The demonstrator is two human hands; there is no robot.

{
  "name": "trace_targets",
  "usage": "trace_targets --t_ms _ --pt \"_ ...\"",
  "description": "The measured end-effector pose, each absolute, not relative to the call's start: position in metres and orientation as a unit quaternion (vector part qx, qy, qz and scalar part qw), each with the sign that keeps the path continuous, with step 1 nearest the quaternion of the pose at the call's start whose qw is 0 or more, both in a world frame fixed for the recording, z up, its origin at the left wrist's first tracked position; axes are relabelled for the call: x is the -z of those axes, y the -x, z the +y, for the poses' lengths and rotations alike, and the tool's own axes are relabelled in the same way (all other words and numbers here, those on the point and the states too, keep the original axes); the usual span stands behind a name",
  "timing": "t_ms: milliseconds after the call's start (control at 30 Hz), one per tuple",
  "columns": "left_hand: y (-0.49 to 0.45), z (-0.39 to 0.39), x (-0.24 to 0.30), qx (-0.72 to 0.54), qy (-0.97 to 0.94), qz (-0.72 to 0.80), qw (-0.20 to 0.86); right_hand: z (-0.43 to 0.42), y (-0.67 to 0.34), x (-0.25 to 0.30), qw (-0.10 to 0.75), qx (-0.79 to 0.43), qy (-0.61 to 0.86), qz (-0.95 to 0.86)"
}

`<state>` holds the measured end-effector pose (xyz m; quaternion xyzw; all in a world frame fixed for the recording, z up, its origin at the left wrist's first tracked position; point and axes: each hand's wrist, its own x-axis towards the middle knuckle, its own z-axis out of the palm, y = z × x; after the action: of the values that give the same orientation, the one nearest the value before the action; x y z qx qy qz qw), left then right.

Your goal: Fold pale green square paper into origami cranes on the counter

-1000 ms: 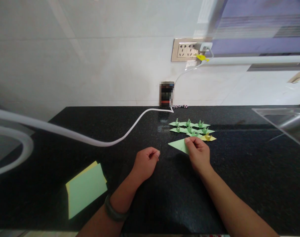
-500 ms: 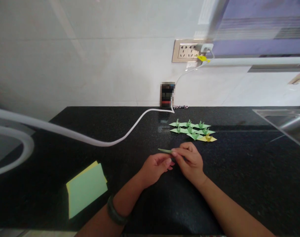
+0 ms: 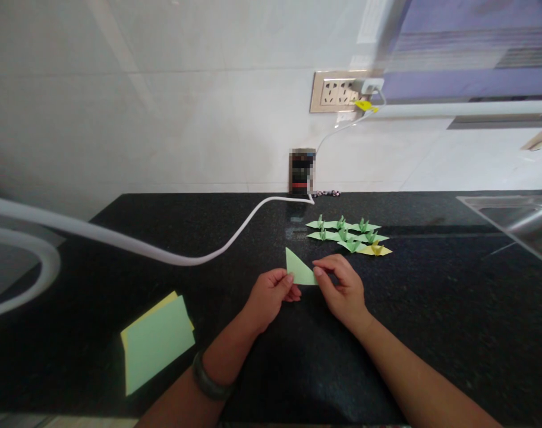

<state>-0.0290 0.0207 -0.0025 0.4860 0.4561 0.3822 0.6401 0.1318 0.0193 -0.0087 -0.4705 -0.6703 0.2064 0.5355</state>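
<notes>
A pale green piece of paper folded into a triangle (image 3: 299,271) is held between my two hands above the dark counter. My left hand (image 3: 273,294) pinches its lower left corner, thumb on top. At the right corner, the thumb and index finger of my right hand (image 3: 342,288) close on the paper. Beyond my hands stand several folded paper cranes (image 3: 342,235) in rows, green ones with a yellow crane (image 3: 375,249) at the near right end. Left of my left forearm lies a stack of green and yellow paper sheets (image 3: 159,345).
A white cable (image 3: 186,260) crosses the black counter (image 3: 253,368) from the left to a phone-like device (image 3: 302,172) leaning on the wall. A beaded strand (image 3: 328,193) lies beside it. The sink (image 3: 520,220) is at the right, and a wall socket (image 3: 337,92) holds a plug.
The folded paper was seen nearly edge-on and now shows its flat triangular face. My left hand has shifted slightly left, and my hands are a little further apart.
</notes>
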Motion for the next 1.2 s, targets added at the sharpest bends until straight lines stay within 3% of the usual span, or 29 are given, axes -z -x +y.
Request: trace_targets --t_ms 200,333,1200 --pt "0.032 0.022 -0.001 -0.395 -0.520 0.463 0.599 0.023 -0.131 0.015 0.507 -0.534 0.436 -0.517" --pt "0.033 0.021 0.000 -0.378 -0.551 0.433 0.604 0.021 -0.130 0.018 0.493 -0.623 0.360 -0.489" --pt "0.032 0.020 0.006 -0.336 -0.600 0.429 0.586 0.017 -0.126 0.015 0.471 -0.674 0.330 -0.463"
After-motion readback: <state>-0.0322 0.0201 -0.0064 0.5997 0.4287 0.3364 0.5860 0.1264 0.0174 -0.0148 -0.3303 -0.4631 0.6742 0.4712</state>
